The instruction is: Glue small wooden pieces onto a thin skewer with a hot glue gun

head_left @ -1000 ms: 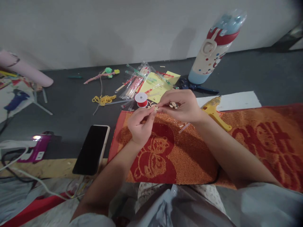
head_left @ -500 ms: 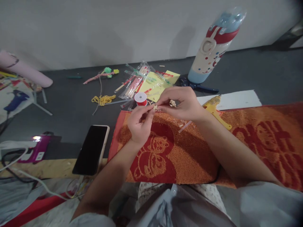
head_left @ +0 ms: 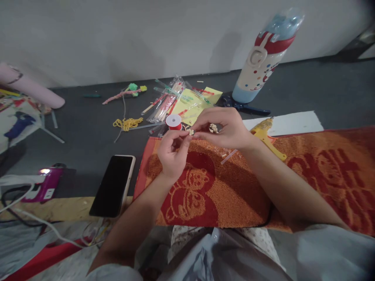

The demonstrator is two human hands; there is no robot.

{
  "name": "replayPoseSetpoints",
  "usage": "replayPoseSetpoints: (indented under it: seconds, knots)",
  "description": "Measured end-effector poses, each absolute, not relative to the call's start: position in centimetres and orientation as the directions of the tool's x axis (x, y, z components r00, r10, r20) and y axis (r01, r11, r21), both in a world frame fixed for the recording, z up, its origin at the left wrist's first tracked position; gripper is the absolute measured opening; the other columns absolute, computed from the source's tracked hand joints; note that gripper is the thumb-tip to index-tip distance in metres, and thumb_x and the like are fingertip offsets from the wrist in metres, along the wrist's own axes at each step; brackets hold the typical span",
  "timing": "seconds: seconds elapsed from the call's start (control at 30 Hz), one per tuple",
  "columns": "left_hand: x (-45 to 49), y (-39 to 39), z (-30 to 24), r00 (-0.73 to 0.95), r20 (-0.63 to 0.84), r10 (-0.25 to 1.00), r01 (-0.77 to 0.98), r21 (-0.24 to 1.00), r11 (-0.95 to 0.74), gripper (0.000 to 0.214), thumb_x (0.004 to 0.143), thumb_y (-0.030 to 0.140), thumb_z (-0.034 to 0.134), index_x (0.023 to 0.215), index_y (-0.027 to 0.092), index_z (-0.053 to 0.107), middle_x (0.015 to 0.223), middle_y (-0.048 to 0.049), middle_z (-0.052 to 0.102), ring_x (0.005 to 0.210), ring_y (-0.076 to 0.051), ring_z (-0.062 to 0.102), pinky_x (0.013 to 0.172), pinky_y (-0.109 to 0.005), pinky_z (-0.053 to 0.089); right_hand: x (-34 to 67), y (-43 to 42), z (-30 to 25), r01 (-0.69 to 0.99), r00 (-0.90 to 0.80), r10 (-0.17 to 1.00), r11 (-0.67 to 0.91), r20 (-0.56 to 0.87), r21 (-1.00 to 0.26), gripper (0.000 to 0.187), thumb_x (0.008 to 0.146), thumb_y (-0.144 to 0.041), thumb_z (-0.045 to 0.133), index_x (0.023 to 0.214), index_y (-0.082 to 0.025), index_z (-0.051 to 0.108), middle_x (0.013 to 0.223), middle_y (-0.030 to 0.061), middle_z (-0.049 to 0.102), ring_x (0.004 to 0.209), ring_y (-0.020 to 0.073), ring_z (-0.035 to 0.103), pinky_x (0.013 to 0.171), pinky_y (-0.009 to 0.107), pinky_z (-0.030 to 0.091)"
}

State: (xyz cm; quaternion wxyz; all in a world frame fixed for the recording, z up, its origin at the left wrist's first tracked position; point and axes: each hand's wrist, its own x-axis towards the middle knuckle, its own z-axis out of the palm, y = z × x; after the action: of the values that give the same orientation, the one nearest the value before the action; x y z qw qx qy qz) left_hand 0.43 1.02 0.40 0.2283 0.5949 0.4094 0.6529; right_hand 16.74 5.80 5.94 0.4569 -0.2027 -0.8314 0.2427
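Above the orange towel [head_left: 243, 187], the fingertips of my two hands meet at a small cream-coloured cluster [head_left: 191, 132], too small to make out in detail. My left hand [head_left: 172, 152] pinches it between thumb and index finger. My right hand [head_left: 225, 127] is closed at the cluster's other side, thumb and forefinger tips together against it. Through the gap in my right hand shows a second clump of pale bits [head_left: 213, 128]; I cannot tell whether it is held or lies behind. A spool of red thread [head_left: 174, 122] stands just beyond my left hand.
A yellow glue gun [head_left: 265, 134] lies right of my hands, by a white strip [head_left: 299, 123]. Behind are packaged sticks [head_left: 168, 101], yellow paper [head_left: 187, 103], dark-handled pliers [head_left: 246, 108] and a tall bottle [head_left: 263, 62]. A phone [head_left: 113, 185] and yellow yarn [head_left: 128, 124] lie left.
The fingertips have shifted very slightly, and the cream-coloured cluster between them shows a little more to the left. Both arms stay where they were.
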Motion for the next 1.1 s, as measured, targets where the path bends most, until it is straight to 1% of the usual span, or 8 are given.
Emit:
replayPoseSetpoints:
  seconds: [0.27, 0.43, 0.6, 0.73, 0.8, 0.9, 1.03, 1.1]
  knots:
    - [0.5, 0.9, 0.5, -0.189, 0.558, 0.808, 0.170, 0.829, -0.532, 0.007, 0.082, 0.026, 0.069, 0.085, 0.020, 0.066, 0.078, -0.0011, 0.065, 0.066, -0.009, 0.059, 0.058, -0.020, 0.046, 16.9, 5.9, 5.9, 0.126, -0.515, 0.559, 0.799, 0.650, -0.588, 0.009, 0.085, -0.021, 0.064, 0.080, -0.016, 0.070, 0.071, 0.0018, 0.067, 0.061, 0.0083, 0.055, 0.056, 0.023, 0.045]
    - [0.7, 0.8, 0.8, -0.211, 0.493, 0.844, 0.131, 0.870, -0.475, 0.014, 0.079, 0.031, 0.071, 0.083, 0.019, 0.065, 0.076, -0.0009, 0.065, 0.064, -0.009, 0.059, 0.057, -0.020, 0.047, 16.9, 5.9, 6.0, 0.134, -0.531, 0.549, 0.807, 0.646, -0.576, 0.009, 0.085, -0.019, 0.062, 0.080, -0.016, 0.069, 0.071, 0.0019, 0.066, 0.061, 0.0084, 0.054, 0.058, 0.024, 0.045]
    - [0.9, 0.8, 1.5, -0.196, 0.295, 0.935, 0.014, 0.954, -0.298, 0.025, 0.074, 0.040, 0.075, 0.083, 0.018, 0.066, 0.072, 0.0001, 0.065, 0.051, -0.006, 0.052, 0.047, -0.018, 0.043, 17.1, 5.9, 6.3, 0.161, -0.551, 0.569, 0.790, 0.610, -0.591, 0.006, 0.084, -0.017, 0.062, 0.081, -0.015, 0.066, 0.068, 0.0017, 0.063, 0.059, 0.0082, 0.052, 0.056, 0.023, 0.045]
    - [0.7, 0.9, 1.6, -0.091, 0.109, 0.990, -0.114, 0.986, -0.119, 0.037, 0.071, 0.052, 0.074, 0.082, 0.018, 0.067, 0.057, 0.0039, 0.057, 0.038, -0.004, 0.044, 0.036, -0.018, 0.033, 17.6, 6.1, 6.5, 0.203, -0.608, 0.572, 0.782, 0.551, -0.589, 0.005, 0.082, -0.014, 0.061, 0.081, -0.015, 0.066, 0.068, 0.0014, 0.063, 0.060, 0.0085, 0.052, 0.057, 0.023, 0.045]
    - [0.7, 1.0, 1.6, -0.038, 0.032, 0.999, -0.169, 0.985, -0.038, 0.040, 0.070, 0.055, 0.073, 0.080, 0.017, 0.066, 0.054, 0.0049, 0.055, 0.035, -0.004, 0.043, 0.033, -0.017, 0.030, 17.9, 6.1, 6.7, 0.241, -0.644, 0.567, 0.788, 0.514, -0.567, 0.008, 0.081, -0.012, 0.059, 0.083, -0.014, 0.066, 0.072, 0.0029, 0.065, 0.063, 0.0095, 0.054, 0.060, 0.024, 0.045]
    - [0.7, 1.0, 1.9, 0.040, -0.078, 0.996, -0.240, 0.967, 0.085, 0.038, 0.067, 0.051, 0.077, 0.074, 0.016, 0.064, 0.055, 0.0048, 0.056, 0.033, -0.003, 0.042, 0.031, -0.017, 0.027, 18.2, 5.9, 7.1, 0.291, -0.692, 0.568, 0.785, 0.446, -0.547, 0.011, 0.083, -0.012, 0.057, 0.086, -0.013, 0.067, 0.078, 0.0054, 0.067, 0.069, 0.0115, 0.057, 0.063, 0.025, 0.045]
    - [0.9, 1.0, 2.8, 0.138, -0.244, 0.960, -0.307, 0.911, 0.276, 0.044, 0.057, 0.050, 0.082, 0.070, 0.014, 0.061, 0.055, 0.0046, 0.056, 0.032, -0.002, 0.040, 0.029, -0.016, 0.024, 18.4, 5.5, 7.4, 0.334, -0.715, 0.579, 0.776, 0.392, -0.536, 0.013, 0.086, -0.014, 0.054, 0.087, -0.014, 0.067, 0.081, 0.0058, 0.068, 0.072, 0.0123, 0.059, 0.065, 0.026, 0.045]
    - [1.1, 1.0, 3.2, 0.157, -0.306, 0.939, -0.319, 0.884, 0.341, 0.046, 0.052, 0.049, 0.084, 0.068, 0.013, 0.060, 0.051, 0.0056, 0.053, 0.032, -0.002, 0.038, 0.029, -0.015, 0.023, 18.6, 5.0, 7.3, 0.359, -0.706, 0.595, 0.769, 0.385, -0.529, 0.015, 0.088, -0.018, 0.054, 0.090, -0.015, 0.068, 0.083, 0.0068, 0.069, 0.073, 0.0134, 0.060, 0.066, 0.027, 0.046]
